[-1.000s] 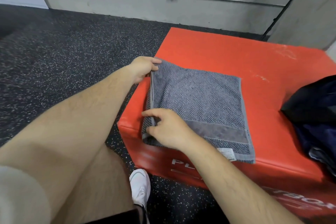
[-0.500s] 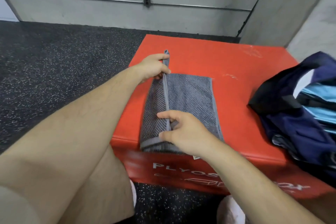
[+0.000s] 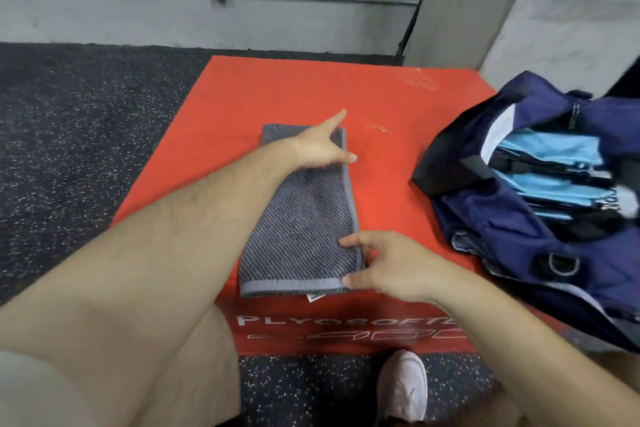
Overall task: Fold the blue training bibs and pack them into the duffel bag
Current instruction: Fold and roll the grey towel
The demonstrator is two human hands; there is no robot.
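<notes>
While the grey folded cloth [image 3: 304, 218] lies as a narrow strip on the red plyo box [image 3: 277, 90], with its near end at the box's front edge, you appear to be partway through a fold, squaring up the long hemmed edge. It reads as grey rather than blue, so I cannot tell whether it is a bib.

Your left hand [image 3: 320, 149] lies on the far end of the strip with its fingers straight and spread. The forefinger reaches past the cloth over the bare box top, so the hand presses rather than grips. Your right hand [image 3: 391, 267] is at the strip's near right corner, its fingers [image 3: 349, 242] narrowly curled and the thumb and forefinger pinching the hem.

The navy duffel bag [image 3: 519, 253] sits open at the box's right edge, well apart from the cloth, with light blue bibs [image 3: 550, 149] already inside. The next move, as I judge it, is to fold the strip end over end with the hems kept aligned. Then carry it right to the bag's opening.
</notes>
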